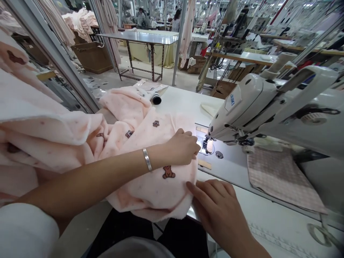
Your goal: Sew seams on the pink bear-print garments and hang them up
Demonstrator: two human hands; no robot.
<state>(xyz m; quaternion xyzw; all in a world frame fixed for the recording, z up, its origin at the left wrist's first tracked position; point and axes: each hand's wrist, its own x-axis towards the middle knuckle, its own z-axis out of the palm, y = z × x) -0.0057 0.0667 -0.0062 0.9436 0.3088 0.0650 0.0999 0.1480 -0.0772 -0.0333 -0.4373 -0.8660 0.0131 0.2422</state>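
Soft pink fleece fabric [150, 186] with small bear prints spreads over the left of the sewing table and down over my lap. My left hand [182, 146], a silver bracelet on its wrist, is closed on the fabric's edge just left of the needle area. Lower down, my right hand [217, 200] pinches the same edge between thumb and fingers. A white sewing machine [242, 104] stands to the right, its lit presser foot [206, 144] a short way from my left knuckles. No fabric shows under the foot.
A pink checked cloth [282, 175] lies beneath the machine arm. Behind the fleece sits a dark-ended spool [156, 98]. Metal scissors [319, 233] rest at the lower right. A metal post [67, 61] rises at left; a steel-topped table [145, 37] stands beyond.
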